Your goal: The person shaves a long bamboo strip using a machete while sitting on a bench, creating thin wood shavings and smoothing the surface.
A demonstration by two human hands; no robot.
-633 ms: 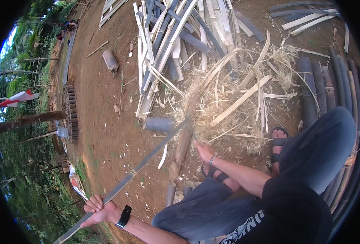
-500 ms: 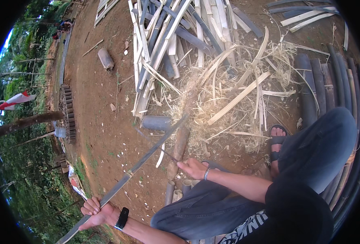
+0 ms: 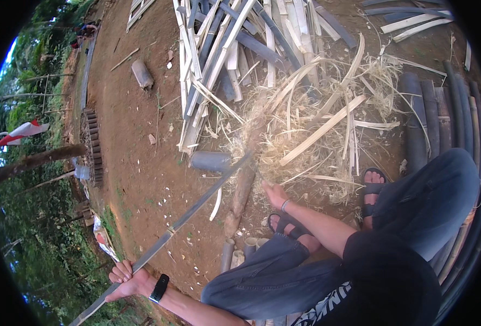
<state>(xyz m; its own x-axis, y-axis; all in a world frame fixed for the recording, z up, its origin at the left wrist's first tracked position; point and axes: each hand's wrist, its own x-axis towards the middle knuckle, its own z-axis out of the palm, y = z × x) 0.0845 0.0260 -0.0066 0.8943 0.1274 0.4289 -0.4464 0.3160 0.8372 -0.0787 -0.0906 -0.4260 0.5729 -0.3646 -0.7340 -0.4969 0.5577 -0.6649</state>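
Strip [image 3: 197, 205] in left hand [image 3: 131, 280]

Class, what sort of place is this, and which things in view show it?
Probably an outdoor bamboo workshop: split bamboo strips lie piled on bare earth, pale shavings are heaped beside them, and dark bamboo poles lie side by side.

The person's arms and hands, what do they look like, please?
The left hand, ungloved, has a black wristband; the right hand, also ungloved, has a thin silvery bracelet. The forearms are bare; the right sleeve is short and black.
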